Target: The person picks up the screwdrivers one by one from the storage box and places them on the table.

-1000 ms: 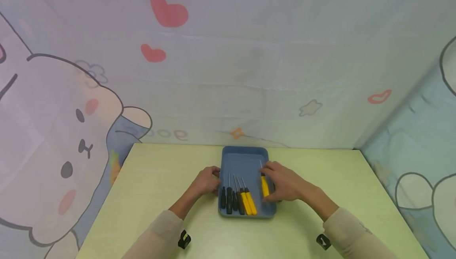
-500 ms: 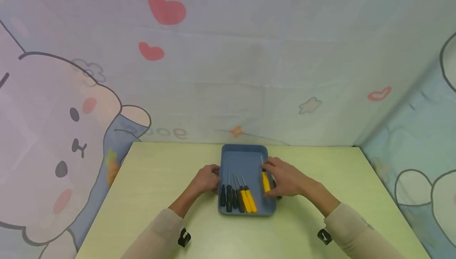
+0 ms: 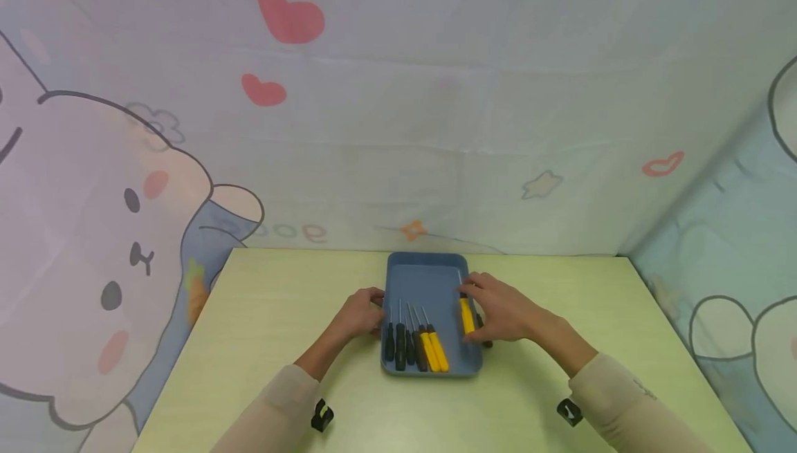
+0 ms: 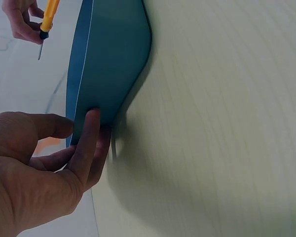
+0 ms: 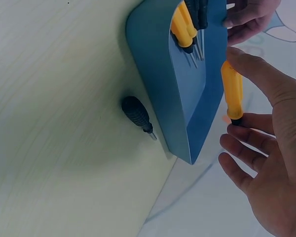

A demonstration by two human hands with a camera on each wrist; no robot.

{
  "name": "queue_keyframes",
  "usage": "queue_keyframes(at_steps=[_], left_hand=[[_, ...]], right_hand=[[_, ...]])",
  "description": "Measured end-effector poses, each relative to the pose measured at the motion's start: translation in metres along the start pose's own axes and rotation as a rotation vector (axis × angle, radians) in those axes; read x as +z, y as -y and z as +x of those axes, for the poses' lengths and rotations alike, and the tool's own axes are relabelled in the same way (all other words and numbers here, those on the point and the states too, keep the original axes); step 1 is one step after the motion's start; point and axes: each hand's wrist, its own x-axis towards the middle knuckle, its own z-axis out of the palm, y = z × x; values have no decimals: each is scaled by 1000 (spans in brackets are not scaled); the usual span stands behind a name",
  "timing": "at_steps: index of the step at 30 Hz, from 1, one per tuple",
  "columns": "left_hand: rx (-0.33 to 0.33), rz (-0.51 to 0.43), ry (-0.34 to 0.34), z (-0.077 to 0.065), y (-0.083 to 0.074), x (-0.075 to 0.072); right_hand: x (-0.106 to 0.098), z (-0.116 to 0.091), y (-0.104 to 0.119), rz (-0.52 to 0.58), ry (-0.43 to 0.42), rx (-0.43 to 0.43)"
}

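My left hand [image 3: 361, 315] holds the left wall of a blue tray [image 3: 426, 280]; in the left wrist view its thumb is at the rim and its fingers touch the outer wall. Between thumb and fingertips my right hand [image 3: 501, 308] pinches a yellow-handled screwdriver [image 5: 232, 91] by its handle, raised over the tray's right side, shaft pointing away. Inside the tray lie several screwdrivers side by side at the near left, black-handled ones [image 3: 400, 349] and two yellow-handled ones [image 3: 438, 350].
A black-handled screwdriver [image 5: 135, 111] lies on the table [image 3: 286, 294] just right of the tray, partly hidden by my right hand in the head view. Behind the table's far edge hangs a printed cloth [image 3: 398, 128].
My right hand has shifted slightly right with the yellow screwdriver, showing more of the black screwdriver beside the tray. My left hand stays on the tray.
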Motion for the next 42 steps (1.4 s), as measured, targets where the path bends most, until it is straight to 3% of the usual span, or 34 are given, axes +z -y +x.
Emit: queue_keyframes(at_steps=[33, 42], left_hand=[[3, 53, -4, -1, 0, -1], [6, 114, -20, -1, 0, -3]], right_hand=[[5, -12, -18, 21, -37, 49], [6, -12, -23, 6, -26, 53]])
